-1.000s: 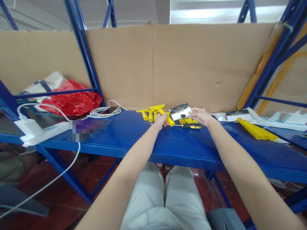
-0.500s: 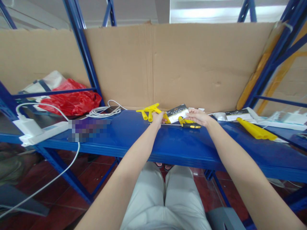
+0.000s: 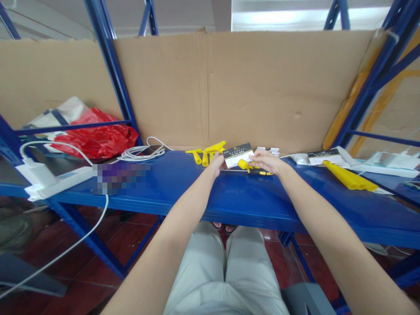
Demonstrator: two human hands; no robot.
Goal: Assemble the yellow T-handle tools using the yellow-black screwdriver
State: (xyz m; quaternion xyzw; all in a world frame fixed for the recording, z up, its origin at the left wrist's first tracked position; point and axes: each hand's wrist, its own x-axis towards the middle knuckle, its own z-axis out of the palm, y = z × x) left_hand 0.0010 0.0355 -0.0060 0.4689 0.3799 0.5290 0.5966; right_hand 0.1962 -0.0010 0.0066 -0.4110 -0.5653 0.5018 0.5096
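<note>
Between my hands is a black and white printed card (image 3: 236, 155), tilted above the blue shelf. My left hand (image 3: 216, 164) has its fingers closed at the card's left edge. At the card's right side, my right hand (image 3: 266, 160) pinches it, with a yellow piece (image 3: 243, 164) just below those fingers. A black and yellow screwdriver (image 3: 260, 172) lies on the shelf under my right hand, its shaft pointing left. Several yellow tube-like parts (image 3: 205, 157) rest behind and to the left of my left hand.
On the blue shelf (image 3: 157, 183), a white power strip (image 3: 65, 181), a coiled white cable (image 3: 141, 153) and a red plastic bag (image 3: 95, 133) are at left. At right lie a yellow part (image 3: 349, 176) and a packaged card (image 3: 324, 156). Cardboard (image 3: 256, 87) stands behind.
The card has shifted slightly left, with my right hand. The yellow part that was by my left fingers now lies farther back, and the yellow piece below the card has moved left.
</note>
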